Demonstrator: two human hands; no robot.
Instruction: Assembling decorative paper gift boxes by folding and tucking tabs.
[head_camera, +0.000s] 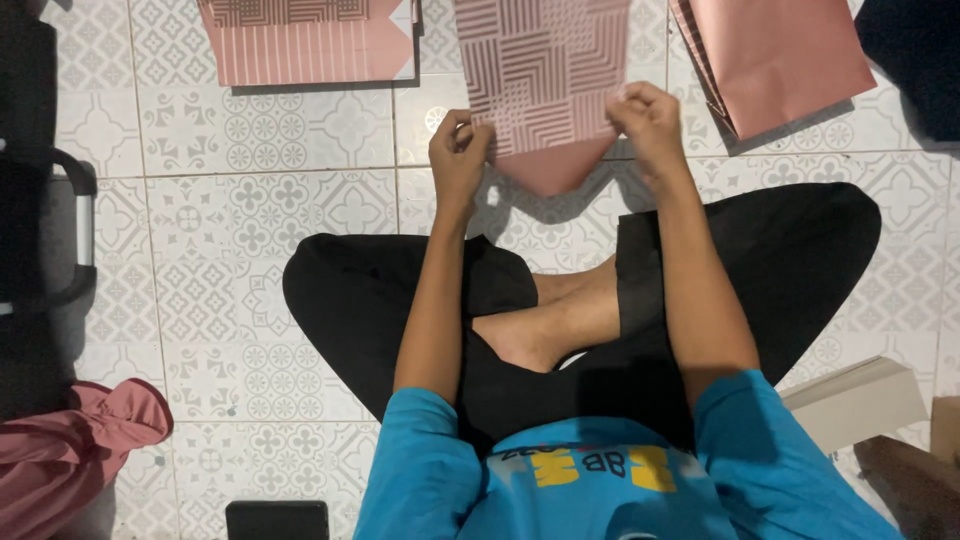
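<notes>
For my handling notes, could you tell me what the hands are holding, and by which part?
Both hands hold one pink patterned paper sheet by its near edge: the left hand pinches the left corner, the right hand the right corner.

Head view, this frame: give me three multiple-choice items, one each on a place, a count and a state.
1. Where does the pink cloth bundle lie?
A. on the floor at the lower left
B. on the person's lap
C. on top of a bag

2. How many pink paper bags show along the top edge?
A. one
B. three
C. five

3. What are the hands doing?
A. resting flat on the floor
B. both pinching the lower edge of the patterned bag
C. holding the dark phone

Answers:
1 A, the bundle sits on the tiled floor beside the knee.
2 B, a striped bag, the patterned one and a plain bag.
3 B, the left hand and right hand grip its two lower corners.
</notes>
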